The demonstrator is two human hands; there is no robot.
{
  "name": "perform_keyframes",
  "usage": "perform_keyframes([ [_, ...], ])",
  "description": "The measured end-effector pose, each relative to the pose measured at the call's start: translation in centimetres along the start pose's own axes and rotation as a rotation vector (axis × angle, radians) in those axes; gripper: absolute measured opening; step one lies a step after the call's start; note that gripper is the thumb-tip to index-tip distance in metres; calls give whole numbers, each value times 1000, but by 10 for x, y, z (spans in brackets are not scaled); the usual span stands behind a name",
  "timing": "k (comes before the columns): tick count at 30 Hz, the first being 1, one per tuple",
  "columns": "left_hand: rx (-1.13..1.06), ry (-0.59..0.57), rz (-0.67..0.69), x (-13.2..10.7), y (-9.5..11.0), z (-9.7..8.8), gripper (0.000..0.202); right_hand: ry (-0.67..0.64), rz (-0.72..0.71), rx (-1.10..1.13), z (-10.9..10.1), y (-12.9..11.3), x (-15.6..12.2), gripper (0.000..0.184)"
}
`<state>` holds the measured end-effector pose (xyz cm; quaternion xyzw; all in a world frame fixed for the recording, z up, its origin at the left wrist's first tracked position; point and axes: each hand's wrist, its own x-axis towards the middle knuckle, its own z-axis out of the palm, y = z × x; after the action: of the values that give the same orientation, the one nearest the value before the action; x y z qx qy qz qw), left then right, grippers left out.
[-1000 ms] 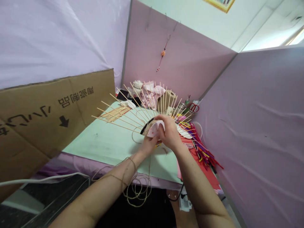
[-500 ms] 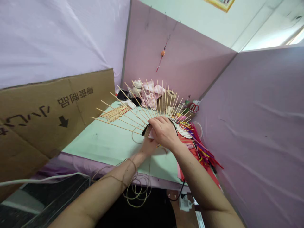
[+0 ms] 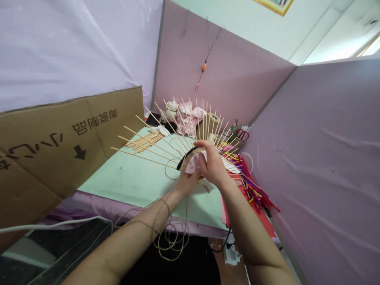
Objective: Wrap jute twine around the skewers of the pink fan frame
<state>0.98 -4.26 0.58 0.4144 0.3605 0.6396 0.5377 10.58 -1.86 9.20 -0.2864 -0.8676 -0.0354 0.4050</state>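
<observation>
A small round base wound with twine, with several thin wooden sticks fanning out from it, is held above a pale green table. My left hand grips the base from below, fingers closed on it. My right hand is curled over the base's top and right side, pressing on the pink-white paper and twine there. Loose brown twine trails from the base, loops round my left forearm and hangs below the table edge.
A big cardboard sheet leans at the left. Purple partition walls close in the back and right. Spare sticks, pink fabric items, scissors, red paper and coloured pipe cleaners crowd the table's back and right.
My right hand slid left over the top of the base, then came back to its right side, uncovering the pink-white paper. The stick fan shifted a little; my left hand kept its grip.
</observation>
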Motion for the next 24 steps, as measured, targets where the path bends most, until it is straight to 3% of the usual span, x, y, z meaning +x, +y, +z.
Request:
perform_keyframes([
  [5,79,-25,270,2,-3,-2,40,-87,-107,-116,7,0,-1,35],
  [9,163,-51,385,3,-5,-4,44,-99,-166,-161,11,-2,0,36],
  [13,172,-64,341,1,-1,-4,40,-46,-160,-87,8,0,-2,42],
  [17,107,-89,158,-2,4,-1,33,116,-32,27,3,6,-6,46],
  [20,93,-89,45,-3,4,0,28,104,-24,-50,1,7,-10,42],
  [24,171,-81,218,0,2,-2,32,26,0,-135,3,2,-11,36],
])
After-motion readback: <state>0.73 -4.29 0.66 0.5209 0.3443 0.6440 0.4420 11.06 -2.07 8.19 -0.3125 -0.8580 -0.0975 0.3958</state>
